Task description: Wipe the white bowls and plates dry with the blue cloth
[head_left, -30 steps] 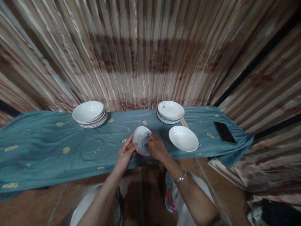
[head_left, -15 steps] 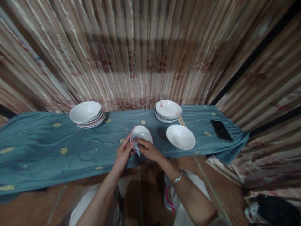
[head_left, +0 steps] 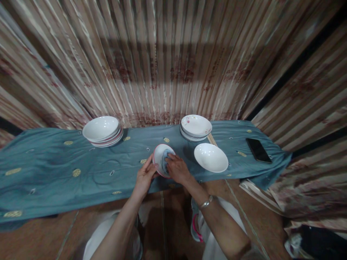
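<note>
The left hand (head_left: 145, 176) grips a red-rimmed bowl (head_left: 157, 156) by its left side, and the right hand (head_left: 177, 169) holds a bluish cloth (head_left: 164, 160) against the inside. The bowl is tilted, nearer the person than the plate stack (head_left: 196, 130) and to its left; whether its base touches the tablecloth (head_left: 92, 180) I cannot tell. It is probably light, stiff and breakable, its glossy wall slippery, so thumb over rim with fingers beneath seems safest. The cloth looks soft and pliable.
</note>
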### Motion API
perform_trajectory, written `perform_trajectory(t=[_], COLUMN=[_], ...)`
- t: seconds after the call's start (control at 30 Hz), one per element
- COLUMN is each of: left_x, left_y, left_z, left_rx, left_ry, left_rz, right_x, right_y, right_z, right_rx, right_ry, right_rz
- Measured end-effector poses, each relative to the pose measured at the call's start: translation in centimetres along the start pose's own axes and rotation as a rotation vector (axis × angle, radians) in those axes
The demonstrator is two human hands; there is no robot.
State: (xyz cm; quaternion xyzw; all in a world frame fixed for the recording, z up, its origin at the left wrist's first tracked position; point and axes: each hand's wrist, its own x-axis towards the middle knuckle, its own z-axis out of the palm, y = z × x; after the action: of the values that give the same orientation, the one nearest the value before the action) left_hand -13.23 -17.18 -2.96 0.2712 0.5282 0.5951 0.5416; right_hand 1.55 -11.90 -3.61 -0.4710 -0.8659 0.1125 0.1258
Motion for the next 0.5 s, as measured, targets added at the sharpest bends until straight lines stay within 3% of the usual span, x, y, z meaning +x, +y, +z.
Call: perform_trajectory(t=[0.23,0.5], left_x=[-0.1,0.2], left_y=[0.1,-0.2], left_z=[0.2,0.1], left_rx=[0.019,0.009], left_ry=[0.017,0.022], left_rz=[0.015,0.025], right_x=[-1.5,-1.3], right_y=[0.0,0.1], right_z=[-0.8,0.3], right_rx=[0.147,0.814], right_ry=[-0.068,-0.082], right_rz=[-0.037,-0.07])
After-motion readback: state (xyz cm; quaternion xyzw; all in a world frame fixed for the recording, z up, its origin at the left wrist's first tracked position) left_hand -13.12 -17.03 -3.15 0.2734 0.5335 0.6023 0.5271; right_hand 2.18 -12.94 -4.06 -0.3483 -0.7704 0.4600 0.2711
